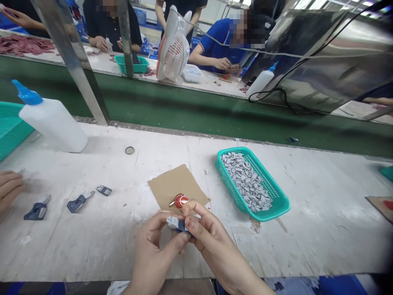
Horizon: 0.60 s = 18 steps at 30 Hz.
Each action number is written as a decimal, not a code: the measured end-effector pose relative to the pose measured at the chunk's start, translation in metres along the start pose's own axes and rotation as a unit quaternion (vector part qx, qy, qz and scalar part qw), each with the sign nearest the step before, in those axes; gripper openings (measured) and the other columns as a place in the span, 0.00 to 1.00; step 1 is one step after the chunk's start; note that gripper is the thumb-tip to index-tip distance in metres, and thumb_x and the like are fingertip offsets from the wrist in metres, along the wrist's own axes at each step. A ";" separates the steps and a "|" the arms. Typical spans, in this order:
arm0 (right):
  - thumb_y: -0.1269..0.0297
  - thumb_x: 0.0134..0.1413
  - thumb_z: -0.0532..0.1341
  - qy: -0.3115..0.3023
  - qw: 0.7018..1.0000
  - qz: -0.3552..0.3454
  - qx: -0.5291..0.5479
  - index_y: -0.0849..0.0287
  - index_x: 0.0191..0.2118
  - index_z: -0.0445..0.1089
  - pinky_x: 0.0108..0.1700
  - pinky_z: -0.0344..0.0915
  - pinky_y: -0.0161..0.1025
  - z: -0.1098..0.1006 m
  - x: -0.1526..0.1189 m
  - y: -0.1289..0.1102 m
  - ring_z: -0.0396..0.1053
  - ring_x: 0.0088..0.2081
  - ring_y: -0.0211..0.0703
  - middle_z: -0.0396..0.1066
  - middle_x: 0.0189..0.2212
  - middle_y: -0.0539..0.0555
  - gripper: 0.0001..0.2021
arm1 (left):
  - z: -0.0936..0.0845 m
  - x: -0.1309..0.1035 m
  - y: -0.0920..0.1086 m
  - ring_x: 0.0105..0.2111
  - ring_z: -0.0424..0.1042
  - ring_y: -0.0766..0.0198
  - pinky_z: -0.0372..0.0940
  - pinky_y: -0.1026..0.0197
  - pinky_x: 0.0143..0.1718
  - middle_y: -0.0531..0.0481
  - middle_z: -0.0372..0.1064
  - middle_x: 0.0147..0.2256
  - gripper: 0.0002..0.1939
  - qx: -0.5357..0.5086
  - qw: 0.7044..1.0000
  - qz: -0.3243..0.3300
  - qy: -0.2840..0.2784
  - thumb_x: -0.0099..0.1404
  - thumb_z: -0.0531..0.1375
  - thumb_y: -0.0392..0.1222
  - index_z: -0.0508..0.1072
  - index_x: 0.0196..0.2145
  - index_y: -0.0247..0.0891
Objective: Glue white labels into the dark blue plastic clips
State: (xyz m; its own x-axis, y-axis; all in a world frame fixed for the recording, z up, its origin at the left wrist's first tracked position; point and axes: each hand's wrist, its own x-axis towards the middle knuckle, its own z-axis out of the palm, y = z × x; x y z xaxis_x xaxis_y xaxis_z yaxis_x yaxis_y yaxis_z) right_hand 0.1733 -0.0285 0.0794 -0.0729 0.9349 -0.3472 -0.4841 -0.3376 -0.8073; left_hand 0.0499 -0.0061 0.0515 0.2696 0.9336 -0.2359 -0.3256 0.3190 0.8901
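Near the front edge of the table, my left hand and my right hand meet around a small blue and grey piece. Fingers of both hands press on it and partly cover it. Just beyond them a red round item with white lines sits on a brown cardboard sheet. To the right stands a green basket with many small grey pieces. Similar blue and grey pieces lie at the left, one farthest left, another beside it, and a smaller one.
A white bottle with a blue nozzle stands back left, by a green tray. Another person's hand is at the left edge. A metal post rises behind. People work across the green conveyor.
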 end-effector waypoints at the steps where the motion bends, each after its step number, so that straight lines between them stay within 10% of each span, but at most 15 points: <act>1: 0.56 0.60 0.64 0.008 1.000 -0.007 0.003 0.55 0.37 0.62 0.32 0.64 0.31 0.002 0.001 0.002 0.64 0.26 0.32 0.64 0.26 0.46 0.12 | -0.001 0.000 -0.001 0.28 0.69 0.67 0.65 0.68 0.26 0.53 0.74 0.31 0.05 0.001 1.000 -0.004 0.005 0.55 0.69 0.36 0.79 0.32 0.40; 8: 0.53 0.59 0.64 0.035 0.998 0.018 0.044 0.56 0.37 0.66 0.35 0.66 0.30 0.010 0.006 0.009 0.64 0.31 0.33 0.64 0.34 0.48 0.12 | -0.014 0.005 -0.008 0.42 0.73 0.61 0.65 0.64 0.45 0.50 0.77 0.38 0.08 0.047 0.999 0.018 -0.020 0.56 0.67 0.34 0.78 0.36 0.40; 13: 0.51 0.57 0.66 0.039 0.999 -0.008 0.005 0.54 0.37 0.65 0.31 0.65 0.31 0.015 0.015 0.023 0.62 0.26 0.33 0.65 0.27 0.46 0.13 | -0.026 0.004 -0.009 0.27 0.65 0.68 0.63 0.67 0.26 0.51 0.72 0.32 0.06 0.032 0.999 0.005 -0.037 0.61 0.65 0.41 0.75 0.36 0.38; 18: 0.39 0.54 0.62 0.019 0.999 0.027 -0.024 0.53 0.45 0.67 0.36 0.68 0.39 0.023 0.017 0.040 0.71 0.30 0.41 0.72 0.32 0.51 0.23 | -0.066 0.011 0.002 0.41 0.71 0.57 0.67 0.58 0.43 0.45 0.72 0.39 0.11 0.254 0.960 0.118 -0.023 0.63 0.61 0.47 0.76 0.38 0.38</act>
State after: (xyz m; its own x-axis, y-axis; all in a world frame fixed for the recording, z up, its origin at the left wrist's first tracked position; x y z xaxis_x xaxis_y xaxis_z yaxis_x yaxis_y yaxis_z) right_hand 0.1329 -0.0233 0.0520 -0.0651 0.9108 -0.4078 -0.4382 -0.3932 -0.8083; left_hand -0.0076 0.0152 0.0250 0.2863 0.9581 0.0029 0.0975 -0.0322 0.9947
